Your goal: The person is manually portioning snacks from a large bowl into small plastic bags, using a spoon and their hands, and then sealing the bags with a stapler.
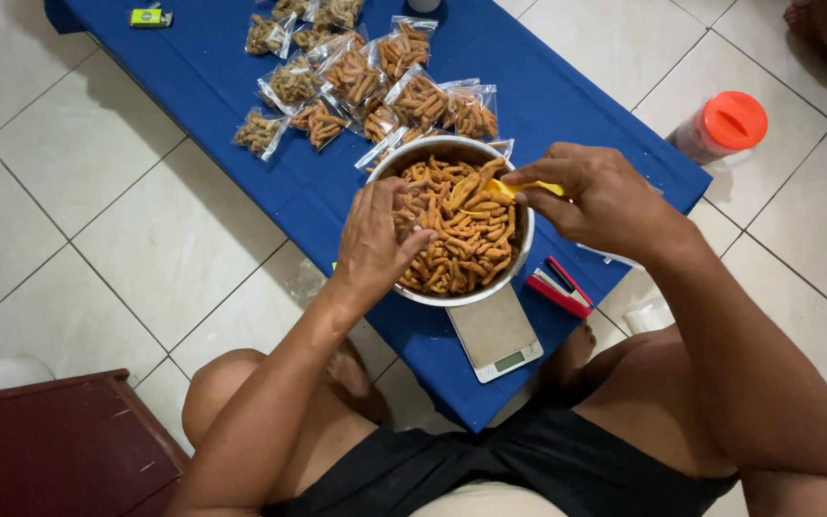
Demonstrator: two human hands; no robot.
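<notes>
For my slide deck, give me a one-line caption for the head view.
Two hands over a snack-filled bowl, the right holding a yellow scoop.

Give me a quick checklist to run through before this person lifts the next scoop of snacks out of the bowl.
1. Yellow scoop held in the right hand: ok, pinched by the fingers, tip in the snacks.
2. Metal bowl has snacks left: ok, well filled.
3. Bowl steadied: ok, the left hand rests over its near rim.
4. Empty bag in the left hand: cannot tell, the fingers hide what they hold.
5. Scale within reach: ok, beside the bowl at the edge of the blue table.
6. Red stapler at hand: ok, right of the bowl.
</notes>
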